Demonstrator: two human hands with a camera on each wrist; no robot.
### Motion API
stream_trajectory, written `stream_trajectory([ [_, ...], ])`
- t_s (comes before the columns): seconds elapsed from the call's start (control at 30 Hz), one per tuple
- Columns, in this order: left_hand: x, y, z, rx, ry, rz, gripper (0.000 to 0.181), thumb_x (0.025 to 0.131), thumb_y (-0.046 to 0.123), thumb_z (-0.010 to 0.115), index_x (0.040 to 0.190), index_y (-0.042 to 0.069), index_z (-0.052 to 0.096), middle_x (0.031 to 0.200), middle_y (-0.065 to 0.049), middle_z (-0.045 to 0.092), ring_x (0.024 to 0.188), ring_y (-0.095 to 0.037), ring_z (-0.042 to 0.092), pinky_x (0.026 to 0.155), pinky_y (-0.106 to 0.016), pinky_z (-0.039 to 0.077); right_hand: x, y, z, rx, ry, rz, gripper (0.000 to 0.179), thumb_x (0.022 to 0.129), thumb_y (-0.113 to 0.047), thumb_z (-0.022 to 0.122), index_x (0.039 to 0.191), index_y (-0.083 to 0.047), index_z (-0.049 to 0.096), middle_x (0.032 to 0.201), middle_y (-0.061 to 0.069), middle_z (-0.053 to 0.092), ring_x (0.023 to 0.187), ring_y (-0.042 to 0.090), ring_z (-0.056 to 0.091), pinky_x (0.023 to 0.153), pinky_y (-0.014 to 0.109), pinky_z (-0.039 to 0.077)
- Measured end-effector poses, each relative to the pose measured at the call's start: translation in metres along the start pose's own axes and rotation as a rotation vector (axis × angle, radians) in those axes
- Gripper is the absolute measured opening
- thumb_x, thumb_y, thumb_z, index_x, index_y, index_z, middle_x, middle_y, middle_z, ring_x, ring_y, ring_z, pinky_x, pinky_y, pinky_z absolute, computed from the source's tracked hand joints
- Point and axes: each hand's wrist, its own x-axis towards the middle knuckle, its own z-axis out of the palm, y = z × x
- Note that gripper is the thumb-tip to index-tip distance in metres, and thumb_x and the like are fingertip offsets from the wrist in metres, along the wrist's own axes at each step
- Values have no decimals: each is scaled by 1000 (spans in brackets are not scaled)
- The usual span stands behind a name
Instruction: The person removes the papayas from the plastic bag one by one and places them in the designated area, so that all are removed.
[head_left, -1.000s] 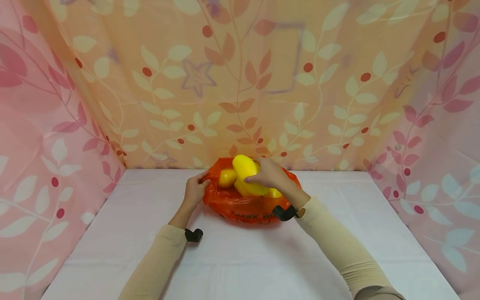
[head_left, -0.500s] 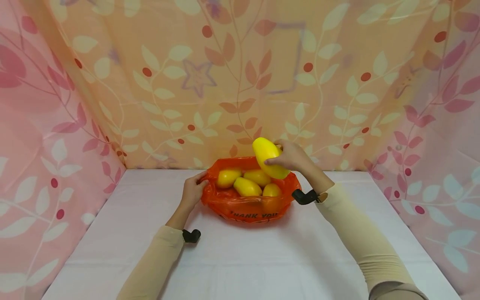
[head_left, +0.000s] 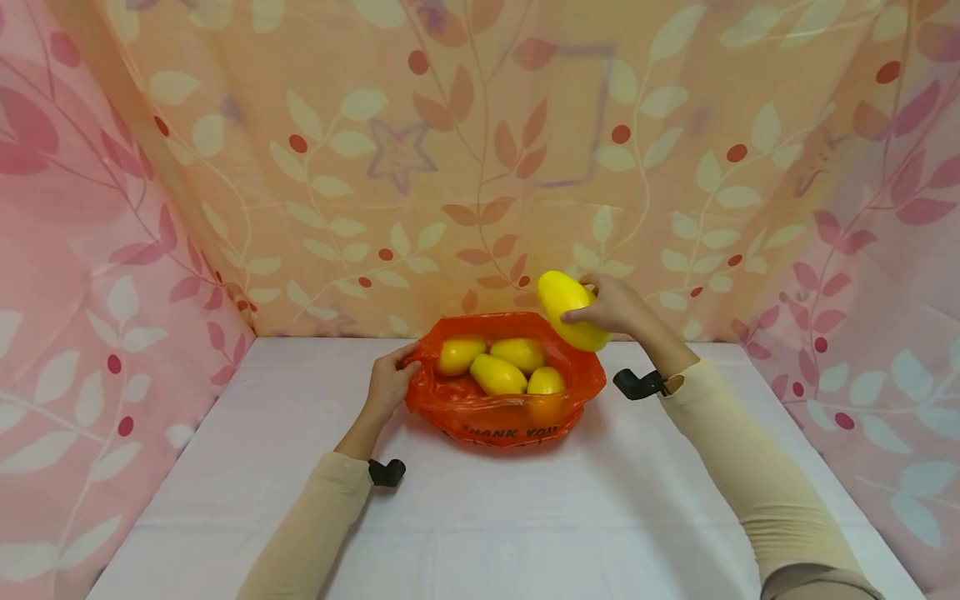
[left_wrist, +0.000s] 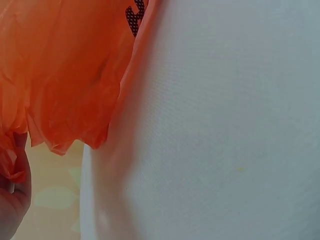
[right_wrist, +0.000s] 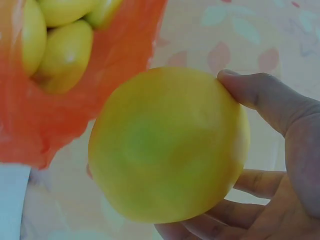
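An orange-red plastic bag (head_left: 480,414) printed "THANK YOU" stands on the table with its mouth spread wide. Several yellow mangoes (head_left: 498,375) lie inside it. My left hand (head_left: 387,385) pinches the bag's left edge between thumb and fingers; in the left wrist view, bunched plastic (left_wrist: 10,157) shows at the fingers. My right hand (head_left: 618,308) grips one yellow mango (head_left: 564,302), held tilted in the air above the bag's right rim. Seen from the right wrist, the thumb (right_wrist: 260,92) is on one side of the mango (right_wrist: 167,147) and the fingers are underneath.
A white cloth (head_left: 480,533) covers the table. An orange patterned curtain (head_left: 480,167) hangs along the back edge, with pink patterned curtains (head_left: 97,250) at the sides. A black camera mount (head_left: 637,383) sticks out from the right wrist, another (head_left: 386,472) from the left.
My right hand has lifted the mango up out of the bag and moved it to the right, uncovering the mangoes below. The left hand has stayed at the bag's edge.
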Motion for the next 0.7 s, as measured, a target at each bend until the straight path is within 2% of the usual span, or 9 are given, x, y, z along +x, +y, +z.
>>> stream_trajectory([
  [0.37, -2, -2, -2, -24, 4, 0, 39, 95, 3, 59, 134, 4, 59, 133, -20, 60, 120, -31, 57, 101, -45, 48, 0, 31, -8, -48, -1, 1, 74, 81, -37, 76, 139, -3, 45, 122, 23, 57, 100, 36, 59, 85, 44, 56],
  [0.7, -1, 0, -1, -20, 4, -15, 39, 95, 4, 59, 134, 5, 59, 133, -19, 61, 117, -30, 58, 99, -41, 50, 1, 63, -11, -82, -9, 46, 77, 82, -39, 75, 136, 6, 44, 123, 27, 56, 101, 38, 59, 88, 48, 55],
])
